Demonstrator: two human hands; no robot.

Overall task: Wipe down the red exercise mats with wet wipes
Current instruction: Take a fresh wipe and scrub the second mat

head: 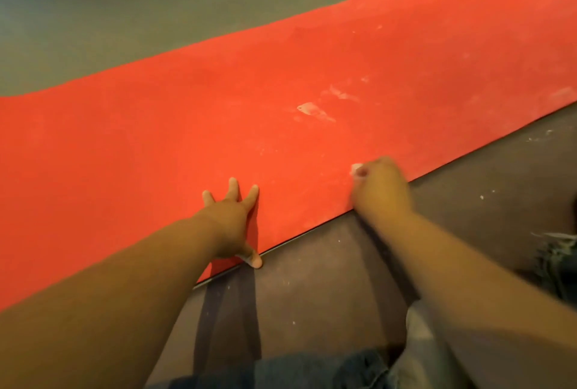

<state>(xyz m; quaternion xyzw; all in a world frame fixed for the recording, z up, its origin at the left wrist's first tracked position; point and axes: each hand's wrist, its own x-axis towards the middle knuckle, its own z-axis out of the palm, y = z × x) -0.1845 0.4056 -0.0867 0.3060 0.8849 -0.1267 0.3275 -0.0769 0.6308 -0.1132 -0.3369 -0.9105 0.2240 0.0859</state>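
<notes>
While the left hand (232, 220) lies flat, fingers spread, pinning the red exercise mat (187, 126) to the floor (312, 279), the right hand (379, 188) grips a balled wet wipe (356, 168) at the mat's near edge. Wiping appears under way, and the pale smudges (312, 110) farther out likely call for a longer reach.

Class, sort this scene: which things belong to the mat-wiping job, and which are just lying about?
Job: red mat; white wipe, gripped by the right hand; left hand, flat on the mat; white smudges on the mat.
Not part of it: grey floor; white specks on it; jeans.
</notes>
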